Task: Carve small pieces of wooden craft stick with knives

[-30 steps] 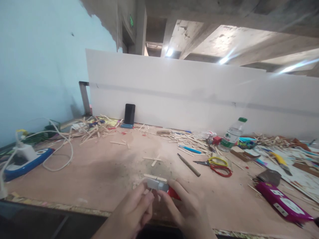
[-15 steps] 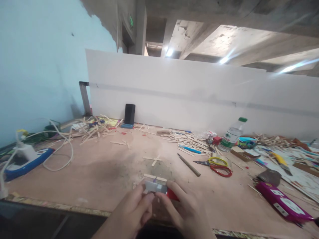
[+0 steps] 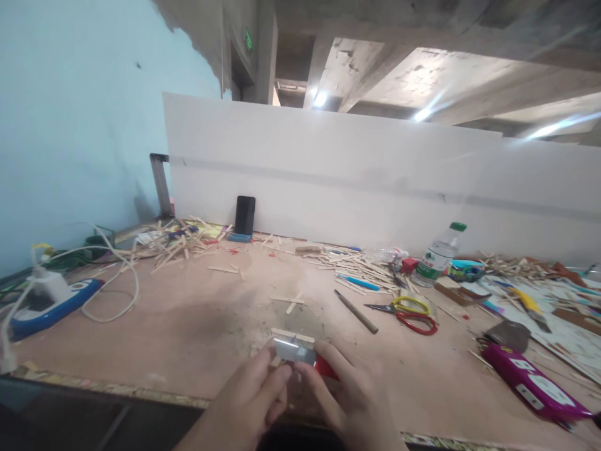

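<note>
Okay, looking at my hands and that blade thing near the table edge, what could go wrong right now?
1. The metal blade of the red-handled tool sits right between the left hand and right hand; a slip could nick a fingertip.
2. The wooden stick just beyond it lies loose, so it might skid.
3. The work is close to the table edge; pieces could drop off.

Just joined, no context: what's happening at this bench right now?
A person works at a cluttered plywood bench. Both hands meet at the near edge: the right hand grips a red-handled cutter with a shiny metal blade, and the left hand pinches something small at the blade, too hidden to identify. A flat wooden stick lies just beyond the blade. Scissors, a water bottle and heaps of wooden sticks lie farther back.
</note>
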`<state>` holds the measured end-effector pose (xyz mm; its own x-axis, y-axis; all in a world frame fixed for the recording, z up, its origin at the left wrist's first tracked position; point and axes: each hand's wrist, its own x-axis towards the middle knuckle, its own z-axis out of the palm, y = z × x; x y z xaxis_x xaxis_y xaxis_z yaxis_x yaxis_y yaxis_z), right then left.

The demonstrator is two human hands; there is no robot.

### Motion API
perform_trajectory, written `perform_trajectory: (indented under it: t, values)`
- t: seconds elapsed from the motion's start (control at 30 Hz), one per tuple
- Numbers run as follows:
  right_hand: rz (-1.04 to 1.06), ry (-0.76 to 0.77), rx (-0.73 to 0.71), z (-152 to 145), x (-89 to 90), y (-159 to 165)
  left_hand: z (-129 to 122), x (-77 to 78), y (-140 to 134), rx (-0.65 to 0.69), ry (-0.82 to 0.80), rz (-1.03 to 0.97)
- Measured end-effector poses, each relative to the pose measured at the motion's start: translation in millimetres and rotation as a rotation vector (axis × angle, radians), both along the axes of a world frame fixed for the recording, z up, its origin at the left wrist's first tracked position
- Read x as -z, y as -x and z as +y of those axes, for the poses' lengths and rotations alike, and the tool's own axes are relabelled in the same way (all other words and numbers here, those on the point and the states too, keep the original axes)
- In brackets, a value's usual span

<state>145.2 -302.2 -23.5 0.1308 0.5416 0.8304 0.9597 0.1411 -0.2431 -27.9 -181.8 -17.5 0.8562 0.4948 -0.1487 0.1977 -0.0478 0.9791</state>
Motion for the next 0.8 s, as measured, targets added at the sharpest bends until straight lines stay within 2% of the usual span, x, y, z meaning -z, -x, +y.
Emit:
perform_trajectory:
  t: [0.3, 0.57, 0.8]
  values:
    - [0.029, 0.002, 0.006, 0.7, 3.4, 0.0, -0.5, -1.6, -0.1, -0.002, -0.027, -0.029]
    - [0.004, -0.001, 0.001, 0.6, 1.8, 2.5, -1.8, 4.8, -3.7, -0.047, -0.014, -0.012]
    - [-0.009, 0.005, 0.020, 0.7, 2.2, 1.5, 0.2, -0.6, -2.5, -0.030, -0.058, -0.010]
